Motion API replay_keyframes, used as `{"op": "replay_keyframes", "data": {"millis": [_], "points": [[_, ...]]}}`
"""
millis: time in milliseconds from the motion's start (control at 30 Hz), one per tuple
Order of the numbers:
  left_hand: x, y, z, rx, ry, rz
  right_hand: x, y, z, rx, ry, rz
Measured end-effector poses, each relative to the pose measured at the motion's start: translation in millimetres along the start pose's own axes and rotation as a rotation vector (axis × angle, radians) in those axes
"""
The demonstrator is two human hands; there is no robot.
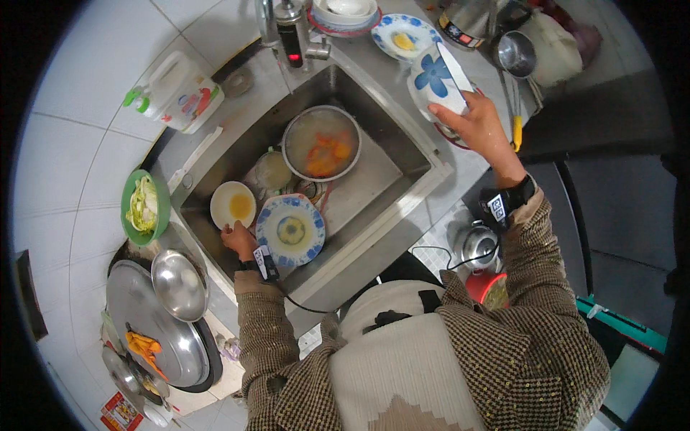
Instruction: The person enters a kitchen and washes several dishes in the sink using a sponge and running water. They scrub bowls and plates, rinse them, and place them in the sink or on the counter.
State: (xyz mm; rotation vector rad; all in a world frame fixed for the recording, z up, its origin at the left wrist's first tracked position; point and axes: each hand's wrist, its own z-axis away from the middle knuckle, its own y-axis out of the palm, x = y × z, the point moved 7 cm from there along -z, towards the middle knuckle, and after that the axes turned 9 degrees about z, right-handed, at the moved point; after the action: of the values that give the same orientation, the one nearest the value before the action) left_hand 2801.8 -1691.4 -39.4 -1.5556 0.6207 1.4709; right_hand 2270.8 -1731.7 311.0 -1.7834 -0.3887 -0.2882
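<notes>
In the sink's near left corner, my left hand [237, 241] grips the rim of a white bowl [221, 203] with yellow liquid inside. Beside it, a blue-patterned plate [265, 237] holds clear liquid with a yellowish centre. Over the right counter, my right hand [475, 123] holds a white bowl with a blue flower [431, 78], tipped on its side. Beneath that bowl shows part of a red-rimmed dish [452, 139]. A metal pot [302, 134] of cloudy water and orange pieces stands in the sink [377, 167], next to a cup [273, 169].
Behind the sink is a faucet [291, 40]; stacked dishes [345, 16] and another blue-patterned plate [385, 35] stand beyond. At left are a detergent jug [180, 97], a green bowl of cabbage [163, 207], a steel bowl [175, 285] and a large lid [129, 301] bearing an orange cloth.
</notes>
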Motion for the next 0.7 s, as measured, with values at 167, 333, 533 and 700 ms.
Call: {"op": "replay_keyframes", "data": {"millis": [167, 333, 533, 700], "points": [[-139, 135, 54, 0.350, 0.231, -0.044, -21, -20, 20, -0.038, 0.167, -0.008], [-285, 305, 164, 0.909, 0.374, 0.215, -38, -61, 38, -0.062, 0.224, 0.090], [-351, 397, 200, 0.930, 0.483, -0.261, -66, -97, 66, -0.058, 0.271, 0.124], [-333, 456, 197, 1.011, 0.652, -0.529, -114, -109, 81, -0.029, 0.342, -0.105]]}}
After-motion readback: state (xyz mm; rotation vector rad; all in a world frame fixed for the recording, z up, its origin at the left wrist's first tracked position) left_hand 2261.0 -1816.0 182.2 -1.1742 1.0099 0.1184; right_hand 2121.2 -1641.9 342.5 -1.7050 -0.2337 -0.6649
